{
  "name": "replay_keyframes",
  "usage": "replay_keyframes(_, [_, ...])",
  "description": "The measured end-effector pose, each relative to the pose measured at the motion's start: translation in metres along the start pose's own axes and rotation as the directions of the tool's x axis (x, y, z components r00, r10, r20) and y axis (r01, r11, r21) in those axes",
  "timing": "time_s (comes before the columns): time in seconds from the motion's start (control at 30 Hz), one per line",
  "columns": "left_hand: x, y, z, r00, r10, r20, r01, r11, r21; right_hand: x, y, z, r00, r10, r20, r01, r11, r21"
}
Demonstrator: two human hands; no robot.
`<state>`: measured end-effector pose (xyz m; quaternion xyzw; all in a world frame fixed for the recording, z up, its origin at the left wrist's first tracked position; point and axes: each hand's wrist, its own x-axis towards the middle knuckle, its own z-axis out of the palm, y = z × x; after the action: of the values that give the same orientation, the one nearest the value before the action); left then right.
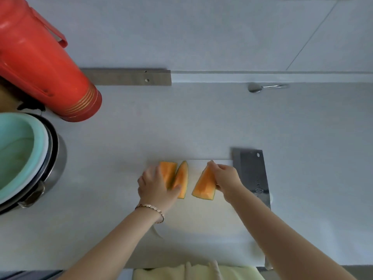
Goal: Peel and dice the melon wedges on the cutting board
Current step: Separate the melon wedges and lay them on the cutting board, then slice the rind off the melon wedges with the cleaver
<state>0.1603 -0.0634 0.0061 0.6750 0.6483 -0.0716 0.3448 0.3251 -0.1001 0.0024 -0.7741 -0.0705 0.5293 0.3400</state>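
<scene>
Three orange melon wedges with green rind lie on the white cutting board [201, 223]. My left hand [156, 185] covers the left pair, its fingers curled over the leftmost wedge [168, 171] and its thumb on the middle wedge [182, 178]. My right hand [226, 178] pinches the third wedge [204, 184] along its right edge, tilting it up on the board. A cleaver [251, 174] lies flat at the board's right edge, partly hidden under my right forearm.
A red thermos [40, 63] leans at the far left. Below it a metal pot [48, 172] holds a teal bowl [18, 154]. A metal spoon [262, 87] lies near the back wall. Pale cloth [197, 272] hangs at the counter's front edge.
</scene>
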Motion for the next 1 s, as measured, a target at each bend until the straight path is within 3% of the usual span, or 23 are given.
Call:
replay_keyframes(0.1, [-0.027,0.023,-0.001,0.971,0.235,0.043,-0.221,0.952,-0.211,-0.010,-0.006,-0.019,0.996,0.073,0.056,-0.081,0.984,0.162])
replay_keyframes(0.2, [-0.042,0.047,0.012,0.962,0.233,0.140,-0.164,0.908,-0.385,-0.021,-0.007,-0.024,0.996,0.045,0.073,-0.058,0.979,0.198])
replay_keyframes(0.3, [-0.047,0.060,0.020,0.979,0.193,0.071,-0.152,0.910,-0.387,-0.030,-0.002,-0.026,0.993,-0.070,0.090,0.060,0.991,0.116])
replay_keyframes(0.37, [-0.042,0.058,0.025,0.986,0.090,0.144,-0.006,0.864,-0.504,-0.033,0.003,-0.036,0.976,-0.179,0.121,0.180,0.984,0.006])
replay_keyframes(0.43, [-0.037,0.055,0.028,0.929,-0.048,0.367,0.298,0.686,-0.664,-0.030,0.014,-0.058,0.966,-0.252,0.065,0.260,0.945,-0.196])
replay_keyframes(0.47, [-0.035,0.055,0.029,0.877,-0.100,0.471,0.435,0.583,-0.686,-0.025,0.024,-0.073,0.963,-0.269,-0.007,0.248,0.896,-0.369])
replay_keyframes(0.53, [-0.033,0.054,0.035,0.832,-0.150,0.534,0.527,0.514,-0.677,-0.015,0.049,-0.105,0.965,-0.214,-0.153,0.060,0.744,-0.665])
replay_keyframes(0.6, [-0.031,0.055,0.041,0.845,-0.167,0.509,0.513,0.525,-0.679,-0.013,0.076,-0.129,0.973,-0.062,-0.221,-0.133,0.630,-0.765])
replay_keyframes(0.67, [-0.030,0.057,0.046,0.845,-0.170,0.507,0.510,0.543,-0.667,-0.013,0.096,-0.138,0.980,0.059,-0.192,-0.182,0.658,-0.731])
replay_keyframes(0.73, [-0.030,0.059,0.051,0.845,-0.176,0.505,0.504,0.578,-0.642,-0.010,0.108,-0.139,0.989,0.043,-0.141,-0.127,0.732,-0.670])
replay_keyframes(0.93, [-0.028,0.061,0.061,0.865,-0.151,0.478,0.435,0.701,-0.565,-0.012,0.114,-0.142,0.977,-0.054,-0.206,-0.109,0.705,-0.701])
replay_keyframes(1.0, [-0.026,0.061,0.066,0.871,-0.144,0.470,0.417,0.722,-0.552,-0.016,0.109,-0.149,0.982,-0.039,-0.184,-0.077,0.810,-0.581])
